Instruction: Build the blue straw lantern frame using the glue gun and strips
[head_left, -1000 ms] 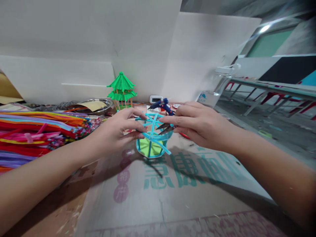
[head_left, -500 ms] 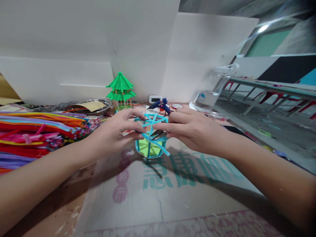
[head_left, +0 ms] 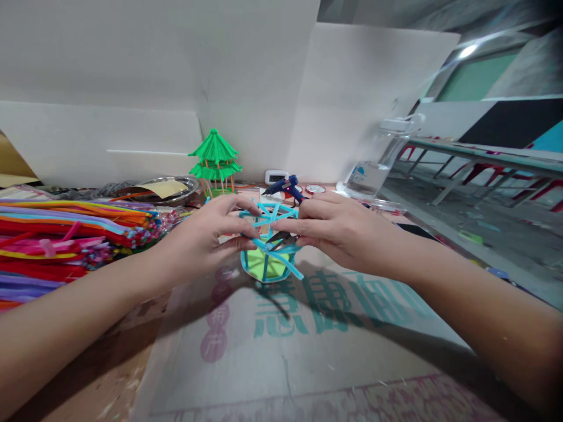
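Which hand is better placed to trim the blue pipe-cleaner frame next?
Right, probably. The right hand holds the small scissors, their tips pointing into the blue pipe-cleaner frame. The left hand pinches the frame's upper rim with its fingers, so it looks occupied steadying it.

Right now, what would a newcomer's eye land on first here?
At the centre, the left hand and right hand meet on a small blue pipe-cleaner basket with a green floor, the right hand holding scissors to it. A bright pile of pipe cleaners fills the left edge, and a green pagoda model stands behind.
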Available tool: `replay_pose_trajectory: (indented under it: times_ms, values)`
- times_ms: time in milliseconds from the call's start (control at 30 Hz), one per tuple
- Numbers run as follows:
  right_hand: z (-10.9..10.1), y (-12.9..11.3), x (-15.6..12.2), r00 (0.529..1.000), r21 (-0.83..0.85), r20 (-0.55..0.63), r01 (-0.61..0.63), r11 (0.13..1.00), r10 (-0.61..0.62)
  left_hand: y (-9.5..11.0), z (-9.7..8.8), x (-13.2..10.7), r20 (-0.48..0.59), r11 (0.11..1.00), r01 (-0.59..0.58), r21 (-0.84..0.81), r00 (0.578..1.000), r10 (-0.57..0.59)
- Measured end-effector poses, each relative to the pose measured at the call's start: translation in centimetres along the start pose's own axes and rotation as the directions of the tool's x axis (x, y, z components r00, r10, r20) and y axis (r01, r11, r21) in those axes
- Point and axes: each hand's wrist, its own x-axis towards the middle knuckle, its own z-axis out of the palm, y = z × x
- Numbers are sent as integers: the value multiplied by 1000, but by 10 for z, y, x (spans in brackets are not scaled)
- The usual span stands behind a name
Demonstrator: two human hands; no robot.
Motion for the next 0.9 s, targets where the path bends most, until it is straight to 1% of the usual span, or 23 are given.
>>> replay_pose_trajectory:
  times_ms: [200,400,633,767,900]
  values:
    - [-1,-1,1,999,73,12,-38,997,38,1,0,1,0,1000,0,-1,1000,0]
    - [-3,-2,3,1000,11,2,-3,1000,3,-2,2,-2,-2,1000,21,-5,1000,-21]
    - [-1,0,2,999,36,-31,13,999,-11,-1,2,-2,-5,1000,23,-6,1000,-23]
    - [1,0,1,999,37,-43,1,999,0,-2,2,-2,-10,1000,18,-9,1000,-18]
    - [2,0,0,998,40,-53,-33,999,35,-2,2,-3,-5,999,38,-3,999,-38]
